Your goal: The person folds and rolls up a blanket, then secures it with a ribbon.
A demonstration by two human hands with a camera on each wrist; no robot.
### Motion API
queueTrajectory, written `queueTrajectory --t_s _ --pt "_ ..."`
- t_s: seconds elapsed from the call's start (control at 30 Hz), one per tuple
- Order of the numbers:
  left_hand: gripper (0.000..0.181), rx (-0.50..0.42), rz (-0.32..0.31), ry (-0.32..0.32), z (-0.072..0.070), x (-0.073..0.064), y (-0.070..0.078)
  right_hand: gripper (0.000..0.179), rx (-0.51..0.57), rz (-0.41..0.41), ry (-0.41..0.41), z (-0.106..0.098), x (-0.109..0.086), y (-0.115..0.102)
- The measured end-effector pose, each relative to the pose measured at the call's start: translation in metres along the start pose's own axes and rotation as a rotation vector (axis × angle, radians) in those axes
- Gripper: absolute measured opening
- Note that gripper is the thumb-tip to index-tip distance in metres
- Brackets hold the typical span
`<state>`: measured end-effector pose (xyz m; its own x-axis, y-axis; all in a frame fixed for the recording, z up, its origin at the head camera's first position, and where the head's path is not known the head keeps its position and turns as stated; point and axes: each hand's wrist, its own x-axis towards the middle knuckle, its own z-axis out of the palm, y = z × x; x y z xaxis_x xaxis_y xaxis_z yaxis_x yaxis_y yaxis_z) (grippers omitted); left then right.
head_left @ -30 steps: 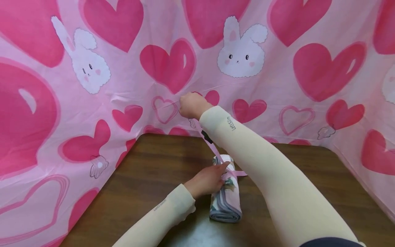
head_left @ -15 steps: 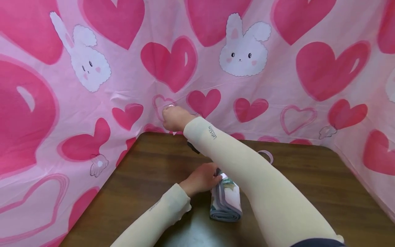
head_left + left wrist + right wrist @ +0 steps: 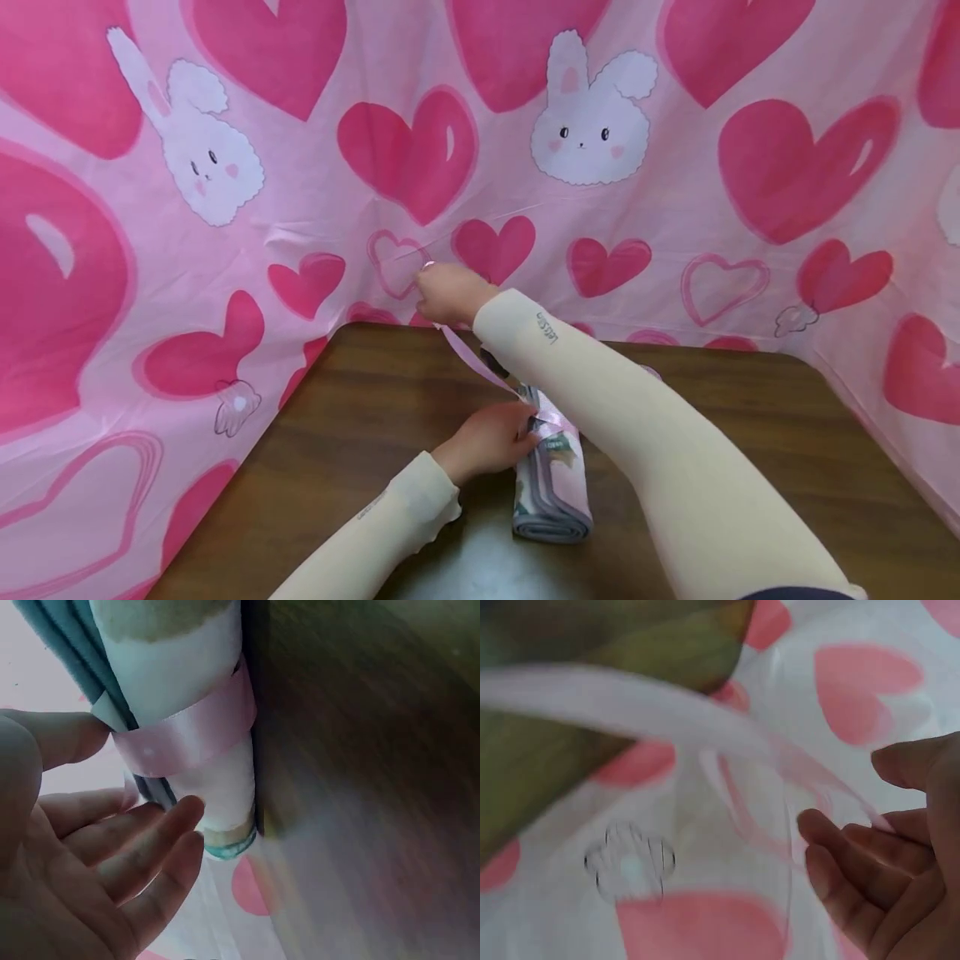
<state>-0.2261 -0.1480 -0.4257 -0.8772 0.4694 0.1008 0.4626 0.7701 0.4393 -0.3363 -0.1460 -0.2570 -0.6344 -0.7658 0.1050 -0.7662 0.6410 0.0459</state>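
Ribbon held high over rolled cloth

Most of the bkgd is filled by a pink backdrop (image 3: 517, 198) printed w/ hearts & white rabbits. In front of it, a dark wood-grain table (image 3: 397, 400) is seen. Across it, 2 cream sleeves are reached in from the near side: the R sleeve (image 3: 645, 425) is crossed over centre, the L sleeve (image 3: 375, 525) is angled in lower. The rolled cloth (image 3: 558, 487), white-&-pink patterned w/ grey edging, is laid on the tabletop nr centre, one coiled end faced to the camera. By its side the L hand (image 3: 491, 437) is set, thumb & fingertips apart at the roll's edge, thumb touching the ribbon; whether anything is pinched there can't be told. Nr the table's far edge, the R hand (image 3: 453, 292) is raised, its fingers curled on the ribbon, thumb held clear. The pink satin ribbon (image 3: 472, 360) is wrapped round the roll & stretched up to that hand. At the R wrist, a small black item (image 3: 495, 362) is partly hidden
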Motion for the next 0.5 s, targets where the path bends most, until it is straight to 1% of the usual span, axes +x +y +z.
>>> queueTrajectory --t_s 0.07,0.13,0.17,0.23,0.27,0.3,0.4,0.47,0.5 --pt "0.028 0.017 0.006 -0.003 0.001 -0.001 0.001 0.03 0.02 0.006 0.066 -0.013 -0.014 0.017" --pt "0.026 -0.003 -0.005 -0.011 0.001 -0.002 0.002 0.033 0.058 0.029 0.165 -0.025 -0.027 0.037" --pt "0.026 -0.006 -0.011 -0.014 0.002 -0.002 0.002 0.034 0.077 0.049 0.218 -0.032 -0.033 0.048" --pt "0.028 -0.003 -0.029 -0.025 0.002 -0.002 0.003 0.039 0.149 0.118 0.295 -0.045 -0.043 0.068" --pt "0.03 -0.001 -0.039 -0.03 0.002 -0.002 0.003 0.041 0.161 0.142 0.341 -0.051 -0.046 0.078" --pt "0.032 0.002 -0.047 -0.034 0.002 -0.002 0.003 0.042 0.183 0.168 0.37 -0.057 -0.048 0.088" --pt "0.036 0.012 -0.057 -0.039 0.002 -0.003 0.003 0.045 0.25 0.26 0.405 -0.075 -0.051 0.111" --pt "0.039 0.003 -0.064 -0.044 0.003 -0.002 0.004 0.045 0.292 0.3 0.391 -0.083 -0.051 0.124" --pt "0.039 0.0 -0.068 -0.048 0.003 -0.002 0.005 0.046 0.33 0.33 0.36 -0.086 -0.051 0.129"
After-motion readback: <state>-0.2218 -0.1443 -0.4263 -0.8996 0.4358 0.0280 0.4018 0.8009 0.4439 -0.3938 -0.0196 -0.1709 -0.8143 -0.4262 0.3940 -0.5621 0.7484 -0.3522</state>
